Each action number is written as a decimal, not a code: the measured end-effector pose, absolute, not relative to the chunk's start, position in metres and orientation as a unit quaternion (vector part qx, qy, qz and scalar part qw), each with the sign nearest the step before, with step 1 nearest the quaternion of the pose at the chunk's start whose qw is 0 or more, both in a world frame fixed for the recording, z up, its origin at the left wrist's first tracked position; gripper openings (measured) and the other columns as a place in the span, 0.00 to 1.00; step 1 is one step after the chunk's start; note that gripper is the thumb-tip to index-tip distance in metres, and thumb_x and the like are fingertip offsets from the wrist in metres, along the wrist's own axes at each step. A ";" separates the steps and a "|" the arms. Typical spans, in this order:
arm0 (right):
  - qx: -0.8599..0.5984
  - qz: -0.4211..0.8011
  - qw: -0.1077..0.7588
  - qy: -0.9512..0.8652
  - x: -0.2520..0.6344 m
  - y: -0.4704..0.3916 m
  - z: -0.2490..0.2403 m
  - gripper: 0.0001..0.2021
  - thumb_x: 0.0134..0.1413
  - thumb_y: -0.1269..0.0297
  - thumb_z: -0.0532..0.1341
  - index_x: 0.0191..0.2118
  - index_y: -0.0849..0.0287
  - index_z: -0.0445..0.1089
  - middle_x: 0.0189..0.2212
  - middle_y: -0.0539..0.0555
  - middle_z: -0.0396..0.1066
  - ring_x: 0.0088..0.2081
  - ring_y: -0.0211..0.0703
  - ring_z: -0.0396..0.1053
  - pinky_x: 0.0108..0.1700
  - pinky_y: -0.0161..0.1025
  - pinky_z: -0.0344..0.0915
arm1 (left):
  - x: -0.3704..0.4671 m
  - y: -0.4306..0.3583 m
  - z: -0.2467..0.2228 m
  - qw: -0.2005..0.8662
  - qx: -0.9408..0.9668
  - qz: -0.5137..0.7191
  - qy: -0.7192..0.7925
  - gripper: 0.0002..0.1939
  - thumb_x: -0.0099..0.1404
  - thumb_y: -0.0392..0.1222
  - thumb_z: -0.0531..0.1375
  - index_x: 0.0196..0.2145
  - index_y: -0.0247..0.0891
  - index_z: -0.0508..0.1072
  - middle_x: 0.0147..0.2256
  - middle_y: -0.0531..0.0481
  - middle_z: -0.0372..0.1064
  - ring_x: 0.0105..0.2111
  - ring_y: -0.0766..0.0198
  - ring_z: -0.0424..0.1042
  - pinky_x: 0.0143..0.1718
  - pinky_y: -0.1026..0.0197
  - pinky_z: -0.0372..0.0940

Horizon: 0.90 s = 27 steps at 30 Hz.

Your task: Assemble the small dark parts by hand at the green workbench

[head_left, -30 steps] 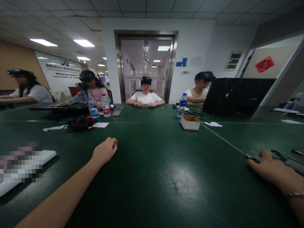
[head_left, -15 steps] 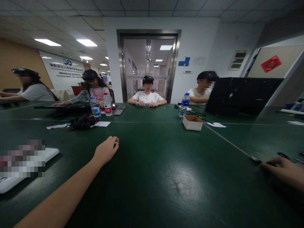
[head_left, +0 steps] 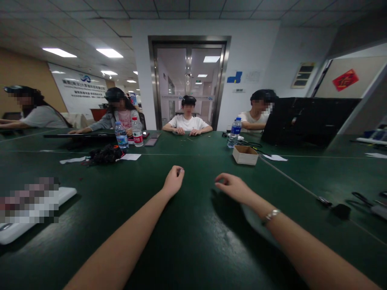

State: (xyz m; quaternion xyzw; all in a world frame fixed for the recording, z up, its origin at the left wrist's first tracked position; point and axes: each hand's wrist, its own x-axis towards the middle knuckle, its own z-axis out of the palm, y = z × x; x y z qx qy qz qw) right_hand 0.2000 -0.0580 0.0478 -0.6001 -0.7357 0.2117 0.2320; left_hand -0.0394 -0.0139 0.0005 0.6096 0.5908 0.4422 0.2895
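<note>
On green table [head_left: 193, 241], left hand [head_left: 173, 181] fisted on sm. object, right hand [head_left: 232, 186] loose; cardboard box [head_left: 245, 155] beyond.

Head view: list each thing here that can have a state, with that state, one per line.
left hand: curled shut on a small item, too small to identify
right hand: empty, fingers loosely bent, above the green table
cardboard box: open at the top
water bottles: upright, capped
glass doors: shut
laptop: open, back toward the camera
</note>
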 end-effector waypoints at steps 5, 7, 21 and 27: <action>-0.486 0.309 0.398 -0.714 0.129 -0.019 -0.006 0.10 0.45 0.64 0.61 0.36 0.59 0.65 0.26 0.47 0.65 0.28 0.36 0.62 0.32 0.34 0.60 | 0.028 0.009 -0.012 0.413 0.428 0.600 0.535 0.09 0.65 0.43 0.51 0.41 0.39 0.63 0.41 0.45 0.67 0.39 0.63 0.69 0.39 0.62 0.64; -0.470 0.316 0.435 -0.700 0.120 -0.013 -0.011 0.08 0.43 0.66 0.61 0.33 0.58 0.63 0.26 0.47 0.64 0.28 0.36 0.61 0.32 0.35 0.60 | 0.033 0.011 -0.016 0.425 0.415 0.624 0.507 0.07 0.65 0.43 0.52 0.40 0.40 0.63 0.40 0.46 0.67 0.39 0.63 0.69 0.39 0.62 0.64; -0.486 0.267 0.461 -0.693 0.135 -0.019 -0.006 0.10 0.46 0.63 0.62 0.36 0.60 0.69 0.30 0.51 0.71 0.31 0.38 0.66 0.36 0.37 0.63 | 0.007 -0.005 -0.006 0.516 0.440 0.627 0.383 0.20 0.48 0.43 0.67 0.37 0.38 0.65 0.38 0.47 0.70 0.38 0.63 0.71 0.39 0.61 0.64; -0.508 0.168 0.426 -0.729 0.143 -0.015 -0.005 0.09 0.46 0.68 0.61 0.37 0.60 0.73 0.31 0.52 0.69 0.32 0.39 0.66 0.37 0.38 0.63 | -0.011 -0.008 -0.009 0.518 0.533 0.565 0.358 0.18 0.45 0.41 0.69 0.32 0.36 0.67 0.36 0.46 0.73 0.38 0.63 0.72 0.46 0.56 0.64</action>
